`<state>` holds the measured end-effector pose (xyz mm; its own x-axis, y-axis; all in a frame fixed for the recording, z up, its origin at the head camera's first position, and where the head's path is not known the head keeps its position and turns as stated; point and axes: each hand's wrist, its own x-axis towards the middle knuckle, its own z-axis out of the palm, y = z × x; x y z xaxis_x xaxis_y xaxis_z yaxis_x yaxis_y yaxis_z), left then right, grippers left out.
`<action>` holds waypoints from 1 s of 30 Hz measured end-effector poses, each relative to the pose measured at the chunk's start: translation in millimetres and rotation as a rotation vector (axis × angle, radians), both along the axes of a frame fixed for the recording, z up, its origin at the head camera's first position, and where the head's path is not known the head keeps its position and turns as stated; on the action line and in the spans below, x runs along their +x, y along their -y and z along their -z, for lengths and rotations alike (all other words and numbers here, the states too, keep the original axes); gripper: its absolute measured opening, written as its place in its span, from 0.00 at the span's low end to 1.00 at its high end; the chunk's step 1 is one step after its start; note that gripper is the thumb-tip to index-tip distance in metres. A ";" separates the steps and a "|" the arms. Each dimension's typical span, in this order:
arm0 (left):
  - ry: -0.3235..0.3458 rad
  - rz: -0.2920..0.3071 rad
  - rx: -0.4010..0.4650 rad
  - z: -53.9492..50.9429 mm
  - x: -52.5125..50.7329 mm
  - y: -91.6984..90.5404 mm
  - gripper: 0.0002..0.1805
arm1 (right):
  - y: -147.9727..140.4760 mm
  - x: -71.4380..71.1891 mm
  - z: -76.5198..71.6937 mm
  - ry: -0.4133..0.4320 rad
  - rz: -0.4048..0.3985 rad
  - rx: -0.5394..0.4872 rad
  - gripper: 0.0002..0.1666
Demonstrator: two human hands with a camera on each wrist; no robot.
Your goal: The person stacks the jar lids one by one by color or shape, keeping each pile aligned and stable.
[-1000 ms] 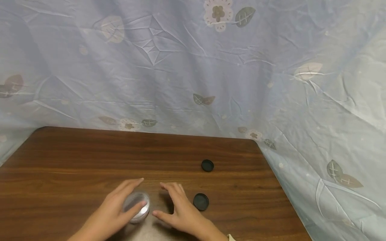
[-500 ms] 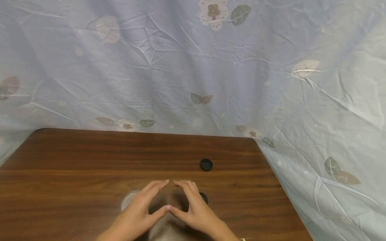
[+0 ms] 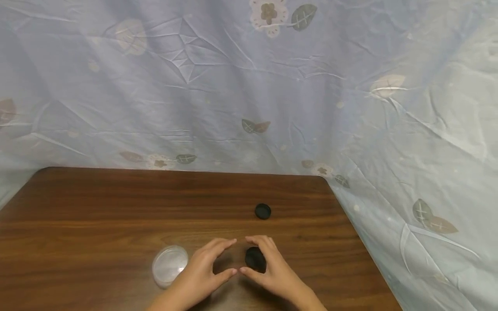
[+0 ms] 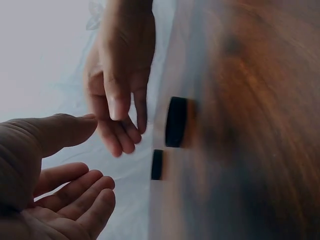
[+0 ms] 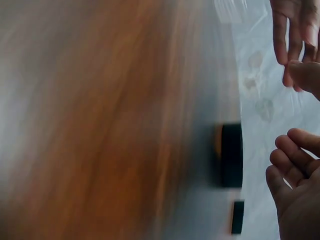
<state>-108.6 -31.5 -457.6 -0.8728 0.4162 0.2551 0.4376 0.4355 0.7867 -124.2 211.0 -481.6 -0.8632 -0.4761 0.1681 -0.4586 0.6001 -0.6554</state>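
Note:
In the head view my left hand (image 3: 200, 274) hovers over the table, fingers relaxed and slightly bent, with nothing held. My right hand (image 3: 276, 272) faces it in the same pose, and a small gap lies between the two thumbs. Below the right hand sits a small round black lid (image 3: 254, 259), partly covered by that hand. Both wrist views show this nearer lid (image 4: 176, 122) on the tabletop, apart from the fingers. A clear round container (image 3: 169, 264) stands left of my left hand, whose wrist overlaps its edge.
A second round black lid (image 3: 263, 211) lies farther back on the brown wooden table (image 3: 116, 203). Behind the table and along its right side hangs pale patterned cloth (image 3: 218, 99).
Both hands have moved right, from around the clear container to beside and above the nearer black lid. They have come closer together, and the container is now less covered.

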 end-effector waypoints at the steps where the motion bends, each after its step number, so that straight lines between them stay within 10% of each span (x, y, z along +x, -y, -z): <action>1: 0.008 0.001 -0.007 1.7 -1.5 -1.9 0.33 | -3.9 -0.4 1.4 -0.002 0.010 0.005 0.41; 30: 0.032 0.066 -0.189 34.3 -35.1 -51.2 0.33 | -41.1 -9.9 13.1 0.081 0.056 0.183 0.41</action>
<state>-143.7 19.7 -491.9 -0.8484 0.5107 0.1394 0.4462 0.5480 0.7075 -134.1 252.2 -494.7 -0.8963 -0.4432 0.0118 -0.3713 0.7357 -0.5664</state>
